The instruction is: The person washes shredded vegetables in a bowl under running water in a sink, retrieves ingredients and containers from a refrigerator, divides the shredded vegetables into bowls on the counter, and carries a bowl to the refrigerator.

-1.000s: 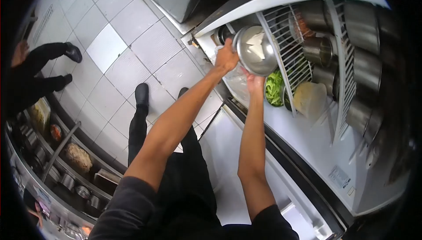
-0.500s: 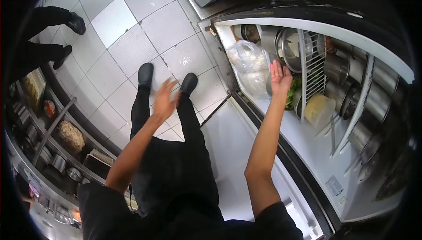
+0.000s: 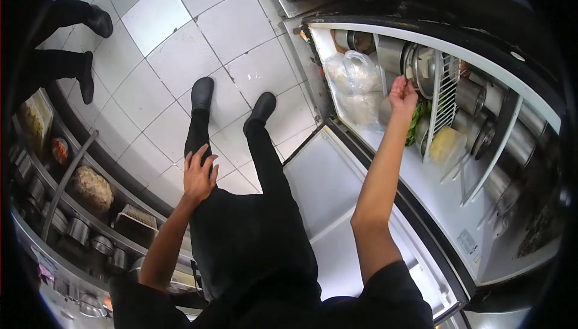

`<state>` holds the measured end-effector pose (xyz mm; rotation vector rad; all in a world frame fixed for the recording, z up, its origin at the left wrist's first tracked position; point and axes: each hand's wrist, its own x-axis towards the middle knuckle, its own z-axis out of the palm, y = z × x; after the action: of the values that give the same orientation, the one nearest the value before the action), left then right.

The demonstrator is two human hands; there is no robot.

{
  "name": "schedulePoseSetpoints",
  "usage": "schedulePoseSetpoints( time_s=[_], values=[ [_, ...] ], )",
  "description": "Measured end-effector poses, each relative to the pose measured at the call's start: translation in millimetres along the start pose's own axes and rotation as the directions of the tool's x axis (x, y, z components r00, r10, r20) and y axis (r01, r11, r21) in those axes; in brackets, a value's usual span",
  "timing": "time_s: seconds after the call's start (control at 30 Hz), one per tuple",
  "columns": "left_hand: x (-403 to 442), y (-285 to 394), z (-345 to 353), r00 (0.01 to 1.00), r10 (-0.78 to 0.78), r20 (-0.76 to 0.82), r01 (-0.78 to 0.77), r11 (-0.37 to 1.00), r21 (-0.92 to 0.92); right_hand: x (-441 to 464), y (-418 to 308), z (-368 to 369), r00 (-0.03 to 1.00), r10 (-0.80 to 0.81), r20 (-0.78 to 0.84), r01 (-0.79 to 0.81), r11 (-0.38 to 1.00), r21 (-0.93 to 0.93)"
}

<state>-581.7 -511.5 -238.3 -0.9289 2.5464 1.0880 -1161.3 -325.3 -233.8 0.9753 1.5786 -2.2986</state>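
Observation:
My left hand point(image 3: 199, 175) rests by my thigh with its fingers spread and nothing in them. Inside the open fridge, my right hand point(image 3: 403, 94) is at the near rim of a steel bowl point(image 3: 425, 70) with white pieces; its fingers are curled together, and what they hold, if anything, is too small to name. A steel pot point(image 3: 390, 55) stands beside the bowl. Clear plastic bags point(image 3: 352, 76) lie left of my right hand. Green leaves point(image 3: 416, 125) show just below it, partly behind my wrist.
White wire racks point(image 3: 446, 94) divide the fridge, with steel pots and a yellow-filled container point(image 3: 446, 143) beyond. The open fridge door point(image 3: 328, 187) lies low between my arms. A counter with food pans point(image 3: 93, 188) curves along the left. Another person's legs point(image 3: 66, 67) stand at upper left.
My left hand has left the bowl and dropped to my thigh. The bowl now sits deeper among the pots. My right hand went from open under the bowl to curled at its rim.

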Motion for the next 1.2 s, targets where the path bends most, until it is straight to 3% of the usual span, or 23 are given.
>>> schedulePoseSetpoints(
  time_s=[0.13,0.17,0.3,0.37,0.47,0.5,0.53,0.57,0.6,0.67,0.77,0.97,1.13,1.2],
  values=[
    [3.9,-2.6,1.4,1.0,0.005,0.024,-0.005,1.0,-0.02,-3.2,-20.4,7.7,0.989,0.105,0.109,-0.103,0.994,-0.022],
    [4.4,-2.7,0.6,1.0,0.01,0.026,-0.009,1.0,-0.017,-5.3,-20.4,6.4,0.996,0.022,0.084,-0.018,0.999,-0.046],
    [4.8,-5.0,0.8,0.999,0.024,0.033,-0.023,1.0,-0.02,-0.3,-30.7,1.5,0.996,0.048,0.071,-0.04,0.994,-0.103],
    [5.4,-5.3,1.1,0.999,0.033,0.034,-0.032,0.999,-0.018,-8.3,-31.9,6.4,0.996,-0.023,0.087,0.039,0.98,-0.195],
    [4.1,-6.0,0.0,0.998,0.046,0.047,-0.046,0.999,-0.003,2.5,-32.3,7.3,0.987,0.02,0.158,0.006,0.987,-0.16],
    [9.1,-4.2,2.0,0.996,0.067,0.057,-0.067,0.998,-0.003,22.4,-38.1,-7.0,0.93,0.234,0.284,-0.229,0.972,-0.051],
    [10.6,-2.2,3.7,0.996,0.057,0.072,-0.058,0.998,0.008,43.6,-34.5,-13.1,0.958,0.133,0.253,-0.138,0.99,0.002],
    [13.2,-1.2,4.8,0.995,0.075,0.059,-0.075,0.997,0.006,42.1,-45.0,-17.9,0.805,0.391,0.445,-0.396,0.914,-0.086],
    [13.0,1.1,5.4,0.995,0.08,0.054,-0.08,0.997,0.006,28.9,-33.9,-5.0,0.963,0.177,0.204,-0.175,0.984,-0.027],
    [15.4,6.3,3.0,0.993,0.109,0.047,-0.11,0.994,0.012,15.2,-25.8,0.1,0.989,0.03,0.142,-0.018,0.997,-0.082],
    [17.2,9.2,4.1,0.991,0.108,0.075,-0.112,0.993,0.043,-9.2,-24.3,5.8,0.987,-0.033,0.154,0.045,0.996,-0.078],
    [21.8,10.3,8.2,0.988,0.13,0.079,-0.134,0.99,0.045,-32.3,-31.4,-12.3,0.998,-0.051,0.043,0.056,0.988,-0.142],
    [25.7,8.4,11.0,0.986,0.129,0.103,-0.133,0.99,0.042,-43.9,-33.8,-44.6,1.0,0.003,0.029,0.001,0.99,-0.142],
    [26.4,9.9,10.4,0.986,0.152,0.073,-0.155,0.987,0.041,-56.5,-34.7,-51.7,0.996,0.009,0.092,-0.001,0.997,-0.078]
  ],
)
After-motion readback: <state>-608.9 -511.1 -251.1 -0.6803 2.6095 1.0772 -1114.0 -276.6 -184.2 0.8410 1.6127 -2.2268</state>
